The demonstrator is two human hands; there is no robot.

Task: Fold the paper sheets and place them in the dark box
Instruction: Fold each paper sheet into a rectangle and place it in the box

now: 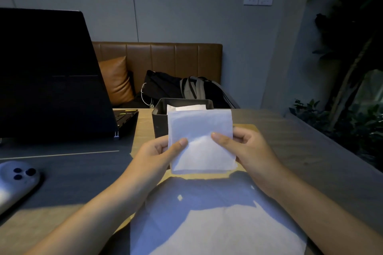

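Note:
A folded white paper sheet [201, 141] is held up above the table, just in front of the dark box [160, 124]. My left hand [159, 153] pinches its left edge, thumb on the front. My right hand [246, 149] pinches its right edge the same way. Inside the dark box, the tops of other white folded sheets [186, 107] show behind the held one. An unfolded white sheet [211, 219] lies flat on the table below my hands.
An open black laptop [51, 74] stands at the left on a dark mat. A grey phone [16, 180] lies at the near left. Bags [186, 87] sit on a brown bench behind the table. Plants [352, 109] line the right side.

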